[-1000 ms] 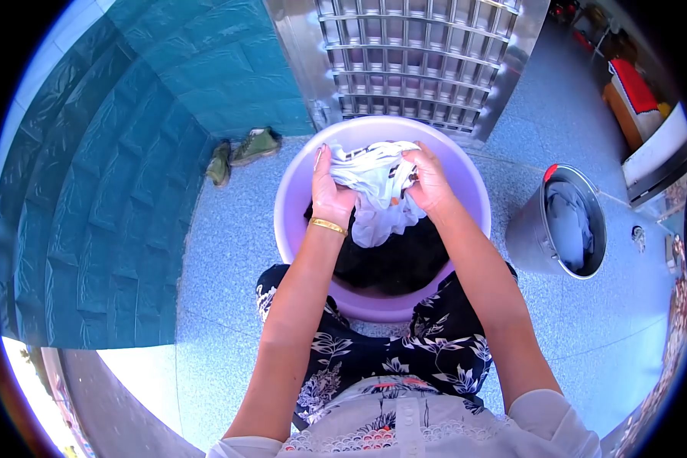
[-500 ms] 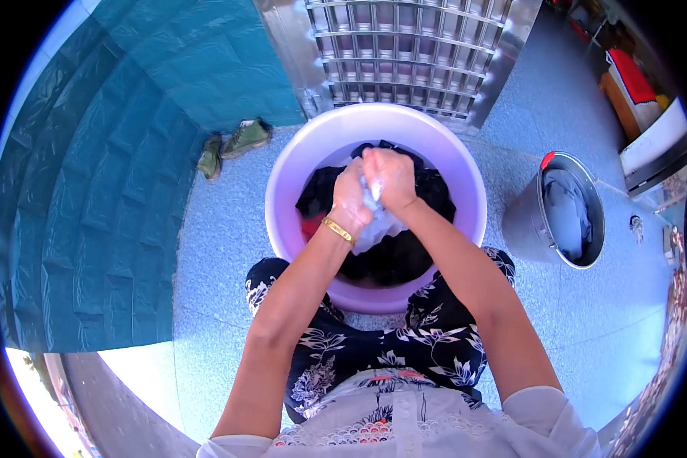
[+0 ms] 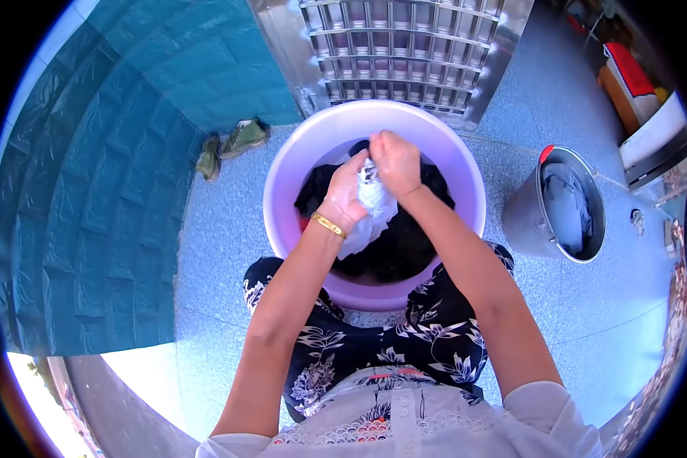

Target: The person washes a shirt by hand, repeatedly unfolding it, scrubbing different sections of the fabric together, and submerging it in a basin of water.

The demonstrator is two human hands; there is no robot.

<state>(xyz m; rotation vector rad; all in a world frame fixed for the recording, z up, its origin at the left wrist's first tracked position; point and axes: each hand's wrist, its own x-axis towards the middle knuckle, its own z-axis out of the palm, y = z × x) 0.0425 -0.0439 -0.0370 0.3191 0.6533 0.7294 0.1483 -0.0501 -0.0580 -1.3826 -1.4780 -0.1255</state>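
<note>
A wet white cloth [image 3: 372, 206] is bunched between my two hands above a purple basin [image 3: 467, 175]. My left hand [image 3: 343, 197], with a gold bracelet at its wrist, closes round the cloth from the left, thumb across it. Fingers curled into a fist, my right hand [image 3: 395, 164] grips the cloth's upper end. The lower part of the cloth hangs loose toward me. Dark wet clothes [image 3: 404, 256] lie in the basin under my hands, with a bit of red fabric at the left.
To the right stands a metal bucket [image 3: 523, 217] holding grey-blue cloth [image 3: 565, 202]. A metal grille door [image 3: 404, 53] rises just behind the basin. Green shoes [image 3: 244, 138] sit by the teal wall [image 3: 91, 221]. My knees are close against the basin's near side.
My right hand has shifted slightly up and right, and my left hand slightly down and left. More of the white cloth shows between them, looking more twisted.
</note>
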